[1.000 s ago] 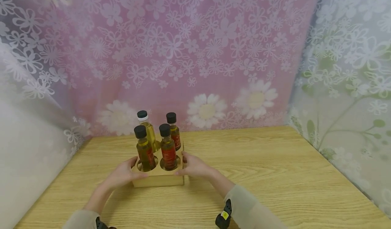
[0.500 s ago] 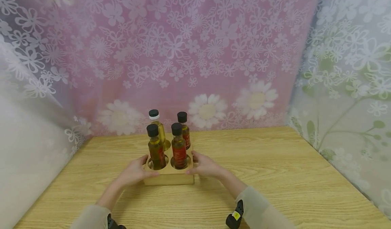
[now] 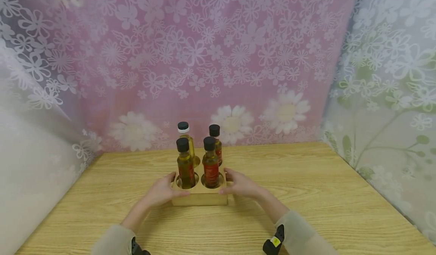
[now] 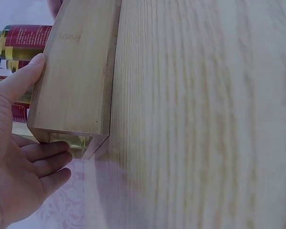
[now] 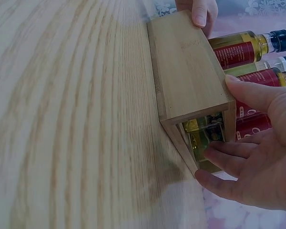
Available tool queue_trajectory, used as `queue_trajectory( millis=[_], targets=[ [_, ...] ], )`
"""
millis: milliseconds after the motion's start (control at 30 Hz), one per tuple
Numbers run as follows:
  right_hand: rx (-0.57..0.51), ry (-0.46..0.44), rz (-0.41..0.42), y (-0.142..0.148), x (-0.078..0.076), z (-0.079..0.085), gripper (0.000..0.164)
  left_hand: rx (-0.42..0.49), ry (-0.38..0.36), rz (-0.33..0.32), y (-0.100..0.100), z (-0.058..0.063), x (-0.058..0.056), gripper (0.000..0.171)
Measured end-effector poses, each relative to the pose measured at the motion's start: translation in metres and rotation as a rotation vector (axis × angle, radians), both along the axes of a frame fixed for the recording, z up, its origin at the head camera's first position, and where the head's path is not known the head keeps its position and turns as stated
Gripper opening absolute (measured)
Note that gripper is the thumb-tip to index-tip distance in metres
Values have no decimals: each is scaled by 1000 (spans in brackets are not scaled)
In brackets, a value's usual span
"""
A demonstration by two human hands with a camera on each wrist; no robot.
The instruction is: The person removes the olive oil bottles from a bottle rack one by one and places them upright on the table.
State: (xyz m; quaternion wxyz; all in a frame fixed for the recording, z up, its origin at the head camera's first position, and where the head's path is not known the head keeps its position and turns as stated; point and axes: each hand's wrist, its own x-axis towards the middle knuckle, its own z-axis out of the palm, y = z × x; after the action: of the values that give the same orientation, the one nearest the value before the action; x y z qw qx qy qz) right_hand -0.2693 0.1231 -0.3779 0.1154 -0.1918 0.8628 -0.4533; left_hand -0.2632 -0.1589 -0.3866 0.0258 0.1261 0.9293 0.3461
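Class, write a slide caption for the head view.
Left hand and right hand grip a wooden rack holding four capped bottles.

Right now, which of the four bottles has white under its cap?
From the head camera, the back-left bottle in the box: a white band sits under its dark cap. The front-left bottle, front-right bottle and back-right bottle show none.

Pink floral backdrop [image 3: 218, 58] behind, pale flowered sheet [image 3: 385, 73] at right — wood-grain tabletop [image 3: 306, 194] below
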Motion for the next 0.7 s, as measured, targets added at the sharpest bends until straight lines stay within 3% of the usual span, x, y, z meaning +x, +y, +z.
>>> queue_trajectory(
  millis=[500, 700],
  targets=[
    [40, 28, -9, 15, 0, 1, 90, 84, -60, 18, 14, -5, -2, 106],
    [73, 95, -72, 16, -2, 7, 80, 138, -80, 32, 14, -5, -1, 107]
  ],
)
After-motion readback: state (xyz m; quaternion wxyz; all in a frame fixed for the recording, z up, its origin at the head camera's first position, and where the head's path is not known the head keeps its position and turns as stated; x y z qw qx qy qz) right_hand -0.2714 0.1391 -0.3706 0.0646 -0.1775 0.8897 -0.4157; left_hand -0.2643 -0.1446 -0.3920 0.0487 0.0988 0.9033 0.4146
